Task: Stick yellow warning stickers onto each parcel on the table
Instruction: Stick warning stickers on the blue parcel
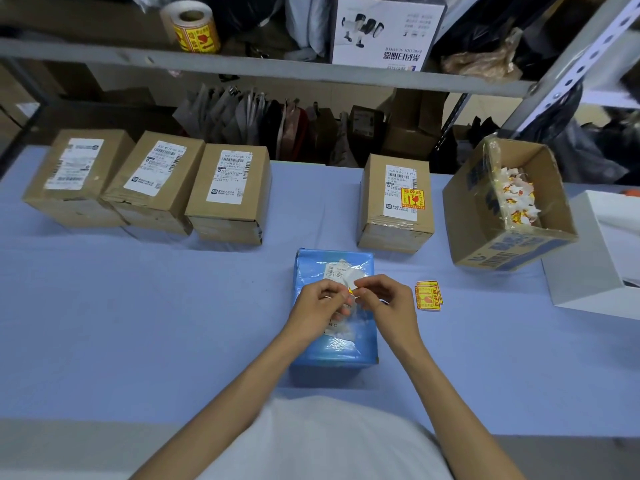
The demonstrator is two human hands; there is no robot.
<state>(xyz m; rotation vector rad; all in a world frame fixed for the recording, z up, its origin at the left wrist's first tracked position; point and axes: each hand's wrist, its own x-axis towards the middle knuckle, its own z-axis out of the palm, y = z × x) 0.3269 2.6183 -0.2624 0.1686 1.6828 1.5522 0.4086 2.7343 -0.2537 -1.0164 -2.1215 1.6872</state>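
Hands over blue parcel [334, 353], holding yellow sticker [350, 291].
Left hand [320, 304] and right hand [386, 299] each pinch it in a narrow grip; spare stickers [428, 295] lie just beside.

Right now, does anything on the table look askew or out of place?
Yes: the open carton at the right stands tilted, not flat, with crumpled sticker backings inside.

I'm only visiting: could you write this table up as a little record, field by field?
Hands: left hand and right hand pinch a sticker above the blue parcel
Done: one brown box bears a yellow sticker
Waiting: three brown boxes at left, shipping labels only
Spares: loose stickers right of the blue parcel
Bin: open carton holding crumpled white and yellow scraps
Overhead: sticker roll
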